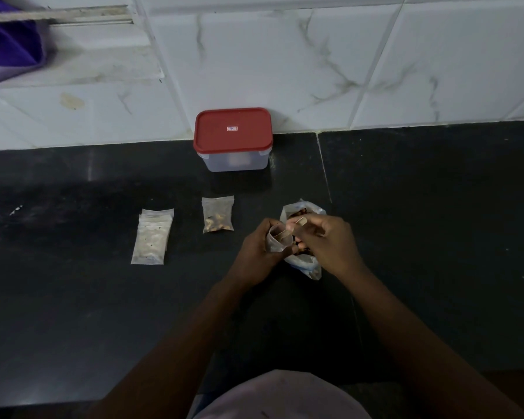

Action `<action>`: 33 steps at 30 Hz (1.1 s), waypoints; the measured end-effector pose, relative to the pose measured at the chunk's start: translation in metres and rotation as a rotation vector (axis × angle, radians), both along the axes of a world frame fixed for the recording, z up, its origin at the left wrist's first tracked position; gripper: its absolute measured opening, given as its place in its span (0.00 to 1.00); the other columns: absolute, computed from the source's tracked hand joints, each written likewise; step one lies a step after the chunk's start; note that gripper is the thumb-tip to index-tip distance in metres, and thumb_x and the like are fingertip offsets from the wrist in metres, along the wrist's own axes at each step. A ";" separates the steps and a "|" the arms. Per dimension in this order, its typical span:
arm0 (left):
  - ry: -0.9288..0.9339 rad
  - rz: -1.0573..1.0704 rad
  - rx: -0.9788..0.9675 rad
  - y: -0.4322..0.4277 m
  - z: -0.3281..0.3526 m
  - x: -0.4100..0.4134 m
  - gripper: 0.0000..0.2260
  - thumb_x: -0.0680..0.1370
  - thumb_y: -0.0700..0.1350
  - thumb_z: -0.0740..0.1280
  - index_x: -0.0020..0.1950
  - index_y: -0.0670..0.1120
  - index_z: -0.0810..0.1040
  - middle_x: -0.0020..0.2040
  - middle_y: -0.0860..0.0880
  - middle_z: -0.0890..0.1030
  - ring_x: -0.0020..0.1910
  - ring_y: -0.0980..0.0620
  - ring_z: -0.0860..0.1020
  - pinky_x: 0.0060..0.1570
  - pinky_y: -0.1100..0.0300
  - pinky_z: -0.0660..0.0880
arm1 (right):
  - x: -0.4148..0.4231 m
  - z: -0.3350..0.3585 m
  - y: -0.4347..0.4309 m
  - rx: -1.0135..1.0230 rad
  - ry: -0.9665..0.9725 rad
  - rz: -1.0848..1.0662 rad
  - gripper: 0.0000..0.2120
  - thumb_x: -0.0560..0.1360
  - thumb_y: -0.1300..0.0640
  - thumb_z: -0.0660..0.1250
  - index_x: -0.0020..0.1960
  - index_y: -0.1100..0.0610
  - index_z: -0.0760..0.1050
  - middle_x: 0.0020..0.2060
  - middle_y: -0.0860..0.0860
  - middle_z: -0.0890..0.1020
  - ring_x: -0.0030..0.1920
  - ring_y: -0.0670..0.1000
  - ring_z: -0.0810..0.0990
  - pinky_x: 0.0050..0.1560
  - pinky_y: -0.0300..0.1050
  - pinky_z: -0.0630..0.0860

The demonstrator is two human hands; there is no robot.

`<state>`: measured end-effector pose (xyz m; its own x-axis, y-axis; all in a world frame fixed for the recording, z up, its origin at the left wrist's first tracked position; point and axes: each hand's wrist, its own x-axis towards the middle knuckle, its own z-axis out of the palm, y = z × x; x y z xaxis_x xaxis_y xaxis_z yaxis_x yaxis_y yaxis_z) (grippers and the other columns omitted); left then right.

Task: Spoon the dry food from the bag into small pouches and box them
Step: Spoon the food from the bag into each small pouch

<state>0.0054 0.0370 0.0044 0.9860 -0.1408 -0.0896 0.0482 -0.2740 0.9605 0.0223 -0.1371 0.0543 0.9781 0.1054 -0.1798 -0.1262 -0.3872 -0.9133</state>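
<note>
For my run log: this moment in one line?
left hand holds pouch | right hand holds spoon at its mouth | bag beneath hands | box lidded

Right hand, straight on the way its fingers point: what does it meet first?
Probably the open small pouch gripped by the left hand, just beside the right hand; depth unclear.

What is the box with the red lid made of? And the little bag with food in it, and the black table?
The box looks like plastic: cloudy see-through walls, a matte red lid. The filled pouch seems thin clear plastic film; the food shows through. The counter is probably polished stone, dark and slightly shiny.
</note>
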 end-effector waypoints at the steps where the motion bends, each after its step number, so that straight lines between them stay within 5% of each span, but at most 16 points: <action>1: -0.002 -0.002 -0.011 0.000 0.000 0.000 0.14 0.75 0.45 0.77 0.57 0.46 0.77 0.52 0.53 0.83 0.54 0.56 0.81 0.54 0.59 0.78 | -0.001 0.001 -0.002 -0.026 -0.069 0.072 0.07 0.77 0.57 0.74 0.55 0.52 0.86 0.43 0.46 0.87 0.44 0.43 0.86 0.52 0.49 0.84; 4: -0.017 0.002 -0.036 0.002 0.001 0.002 0.14 0.75 0.42 0.77 0.57 0.46 0.77 0.54 0.51 0.83 0.56 0.51 0.82 0.57 0.50 0.79 | -0.002 0.004 -0.010 -0.067 -0.254 0.233 0.09 0.77 0.60 0.74 0.56 0.52 0.86 0.52 0.46 0.86 0.55 0.42 0.83 0.59 0.44 0.80; 9: 0.031 0.033 -0.074 0.009 -0.003 0.007 0.16 0.73 0.44 0.78 0.56 0.47 0.76 0.52 0.45 0.83 0.54 0.44 0.82 0.55 0.41 0.80 | 0.000 0.011 -0.023 -0.011 -0.375 0.211 0.09 0.76 0.62 0.75 0.56 0.56 0.86 0.51 0.46 0.86 0.54 0.44 0.85 0.54 0.42 0.81; 14: 0.076 0.052 -0.068 0.011 -0.008 0.008 0.15 0.74 0.40 0.77 0.55 0.48 0.76 0.51 0.49 0.83 0.53 0.50 0.82 0.52 0.51 0.80 | 0.002 0.010 -0.030 0.182 -0.319 0.075 0.08 0.77 0.60 0.73 0.55 0.57 0.85 0.49 0.49 0.87 0.51 0.47 0.85 0.51 0.44 0.82; 19: 0.084 0.045 -0.035 0.013 -0.011 0.005 0.17 0.73 0.42 0.78 0.56 0.49 0.75 0.51 0.50 0.82 0.52 0.50 0.82 0.53 0.51 0.81 | 0.005 0.003 -0.035 0.308 -0.160 -0.268 0.06 0.80 0.60 0.70 0.55 0.57 0.84 0.44 0.49 0.88 0.44 0.46 0.85 0.43 0.40 0.82; 24: 0.139 0.047 0.027 0.016 -0.016 0.000 0.19 0.73 0.43 0.78 0.59 0.51 0.75 0.54 0.53 0.82 0.54 0.57 0.81 0.57 0.51 0.81 | 0.009 -0.016 -0.044 0.064 -0.187 -0.332 0.07 0.79 0.56 0.71 0.56 0.54 0.85 0.44 0.45 0.87 0.47 0.44 0.86 0.46 0.42 0.83; 29: 0.184 0.072 0.059 0.016 -0.018 -0.007 0.22 0.72 0.47 0.80 0.62 0.53 0.75 0.57 0.56 0.81 0.56 0.60 0.80 0.55 0.59 0.80 | 0.005 -0.022 -0.040 -0.216 -0.399 -0.250 0.07 0.78 0.59 0.73 0.56 0.57 0.85 0.45 0.47 0.85 0.45 0.39 0.83 0.45 0.27 0.75; 33: 0.208 0.054 0.087 0.017 -0.015 -0.008 0.21 0.72 0.48 0.79 0.61 0.53 0.75 0.56 0.57 0.80 0.57 0.60 0.79 0.51 0.66 0.77 | 0.002 -0.028 -0.038 -0.305 -0.474 -0.158 0.08 0.78 0.60 0.72 0.56 0.58 0.85 0.48 0.50 0.85 0.47 0.39 0.81 0.49 0.29 0.76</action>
<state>-0.0029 0.0543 -0.0106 0.9508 -0.0711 -0.3014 0.2597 -0.3468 0.9013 0.0248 -0.1752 0.0258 0.9587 -0.0366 0.2822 0.1914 -0.6509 -0.7347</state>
